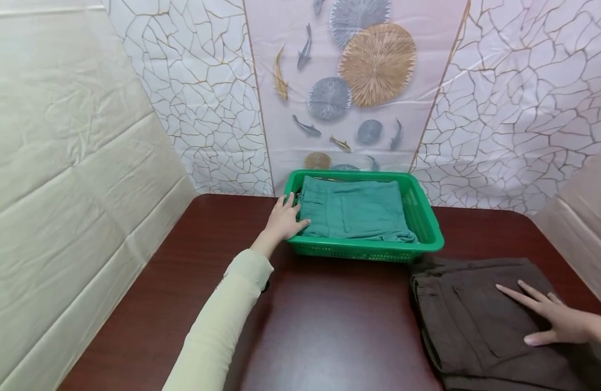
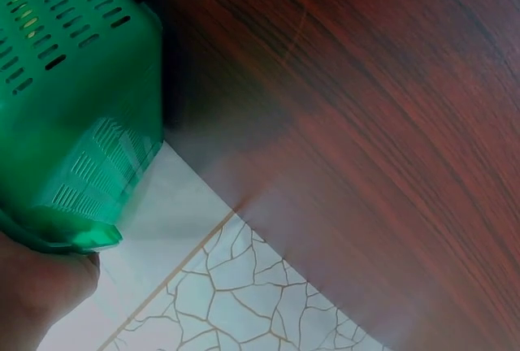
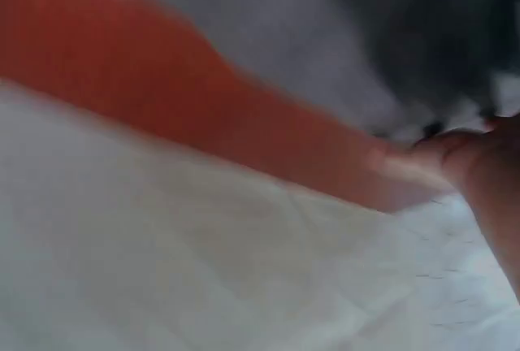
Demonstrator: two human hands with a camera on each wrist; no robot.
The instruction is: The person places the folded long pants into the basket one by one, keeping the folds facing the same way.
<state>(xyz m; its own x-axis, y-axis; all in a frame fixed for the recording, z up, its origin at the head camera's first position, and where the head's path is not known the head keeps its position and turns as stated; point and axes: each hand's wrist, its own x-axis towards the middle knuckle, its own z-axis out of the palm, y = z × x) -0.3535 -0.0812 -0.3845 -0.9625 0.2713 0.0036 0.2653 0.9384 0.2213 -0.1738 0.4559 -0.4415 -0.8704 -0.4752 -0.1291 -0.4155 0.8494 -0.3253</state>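
Observation:
At the back of the table, my left hand point(image 1: 282, 218) rests on the left rim of a green plastic basket point(image 1: 364, 245), thumb stretched toward the cloth inside. In the left wrist view, part of that hand point(image 2: 49, 290) shows at the rim of the basket point(image 2: 122, 115). A folded green garment point(image 1: 359, 209) lies in the basket, over other things that are mostly hidden. At the right, my right hand point(image 1: 550, 315) lies with spread fingers on folded dark brown trousers point(image 1: 476, 320). The right wrist view is blurred, showing part of the hand point(image 3: 479, 164) beside dark cloth.
The reddish-brown table point(image 1: 339, 326) has rounded far corners. A patterned cloth point(image 1: 207, 81) hangs behind it, with a pale padded covering point(image 1: 70, 217) along the left side. The trousers lie right by the basket's front right corner.

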